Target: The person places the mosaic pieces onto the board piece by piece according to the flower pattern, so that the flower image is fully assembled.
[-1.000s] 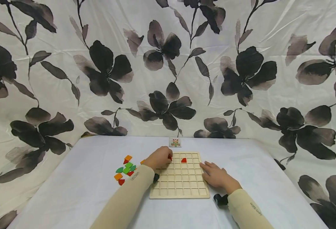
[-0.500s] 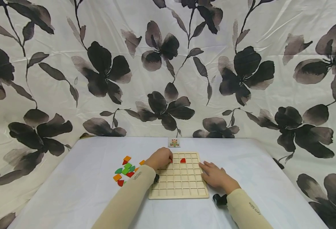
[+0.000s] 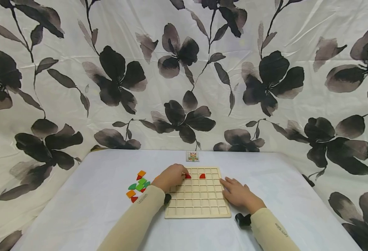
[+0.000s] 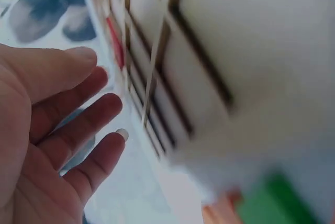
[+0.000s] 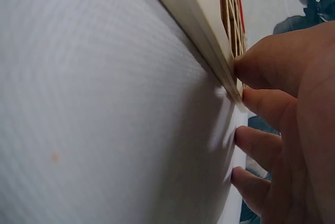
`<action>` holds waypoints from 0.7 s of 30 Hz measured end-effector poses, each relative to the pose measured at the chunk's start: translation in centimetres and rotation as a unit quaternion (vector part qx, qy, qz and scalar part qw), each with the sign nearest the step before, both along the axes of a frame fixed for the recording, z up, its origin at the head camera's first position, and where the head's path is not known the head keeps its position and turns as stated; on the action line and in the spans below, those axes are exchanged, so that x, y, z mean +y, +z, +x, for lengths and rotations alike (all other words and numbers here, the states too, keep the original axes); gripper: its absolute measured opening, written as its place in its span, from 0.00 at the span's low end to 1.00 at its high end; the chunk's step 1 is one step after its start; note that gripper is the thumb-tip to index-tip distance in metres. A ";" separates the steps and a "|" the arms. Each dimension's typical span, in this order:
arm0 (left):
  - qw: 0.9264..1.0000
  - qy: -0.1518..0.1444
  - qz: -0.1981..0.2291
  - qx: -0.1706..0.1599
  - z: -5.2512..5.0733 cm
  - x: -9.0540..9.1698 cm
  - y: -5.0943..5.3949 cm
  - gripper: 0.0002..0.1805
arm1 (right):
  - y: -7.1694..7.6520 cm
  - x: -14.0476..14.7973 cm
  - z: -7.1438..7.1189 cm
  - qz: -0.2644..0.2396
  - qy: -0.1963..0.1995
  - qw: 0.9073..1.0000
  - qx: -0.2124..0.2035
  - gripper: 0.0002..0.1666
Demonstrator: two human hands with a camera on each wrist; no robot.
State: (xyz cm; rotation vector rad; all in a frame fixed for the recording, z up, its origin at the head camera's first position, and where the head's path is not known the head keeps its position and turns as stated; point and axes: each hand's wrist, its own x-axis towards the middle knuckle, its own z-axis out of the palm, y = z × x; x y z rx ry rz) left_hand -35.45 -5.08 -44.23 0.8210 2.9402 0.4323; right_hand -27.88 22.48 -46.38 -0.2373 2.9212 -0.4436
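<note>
A pale wooden grid board [image 3: 197,201] lies on the white table. Two red quarter-round pieces sit in its far rows: a left one [image 3: 188,176] and a right one [image 3: 202,176]. My left hand [image 3: 170,177] is over the board's far left corner, beside the left red piece. In the left wrist view this hand's loosely bent fingers [image 4: 107,106] have nothing between them. My right hand [image 3: 239,194] rests at the board's right edge. The right wrist view has its thumb and index fingertip touching the board's rim [image 5: 201,30], the other fingers spread on the cloth.
Left of the board lie loose orange [image 3: 130,194], green [image 3: 140,187] and red pieces, some hidden by the left arm. A small card with a coloured pattern [image 3: 192,156] lies beyond the board. A flowered cloth [image 3: 184,87] hangs behind the table.
My left hand has let go of the left red piece and drawn slightly back to the left, leaving it in the grid. The right hand stays at the board's edge.
</note>
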 end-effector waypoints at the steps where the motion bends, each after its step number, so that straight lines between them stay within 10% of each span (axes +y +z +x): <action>1: 1.000 0.010 0.010 -0.006 0.2 -0.6 0.1 0.12 | 0.0 0.0 0.0 0.000 -0.001 1.000 -0.001 0.31; 15: 0.991 0.131 -0.001 -0.011 0.8 -11.0 1.4 0.13 | -0.3 0.2 0.0 0.003 -0.006 1.000 -0.005 0.32; 21: 0.975 0.217 -0.026 -0.034 1.3 -13.5 2.0 0.11 | -0.3 0.2 0.0 -0.003 0.000 1.000 0.000 0.32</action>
